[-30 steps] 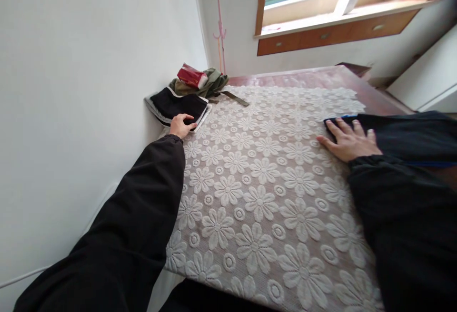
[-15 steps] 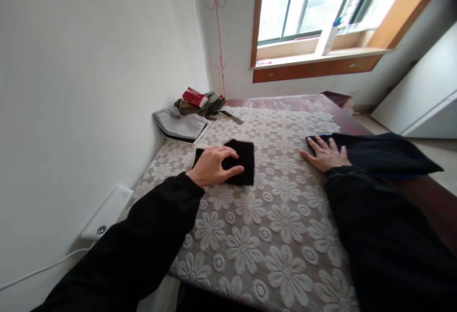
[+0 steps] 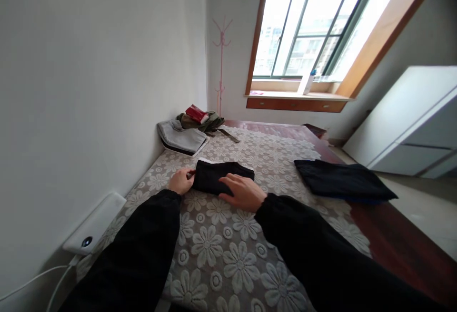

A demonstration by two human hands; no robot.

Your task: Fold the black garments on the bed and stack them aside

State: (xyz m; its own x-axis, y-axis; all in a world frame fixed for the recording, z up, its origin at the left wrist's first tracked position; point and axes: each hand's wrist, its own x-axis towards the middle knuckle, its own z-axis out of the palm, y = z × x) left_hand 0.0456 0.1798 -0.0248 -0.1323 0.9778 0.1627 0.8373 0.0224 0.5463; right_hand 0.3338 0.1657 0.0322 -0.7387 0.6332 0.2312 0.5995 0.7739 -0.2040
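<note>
On the lace-covered desk, near its left edge, the folded black garment is lying with its long axis left-to-right. The left hand is pinching its left end; the right hand is resting flat, unclenched, on its near-right part.

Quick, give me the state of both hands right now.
Left hand: fingers closed, pinching the left edge of the small black garment.
Right hand: open, palm flat on the same garment.
</note>
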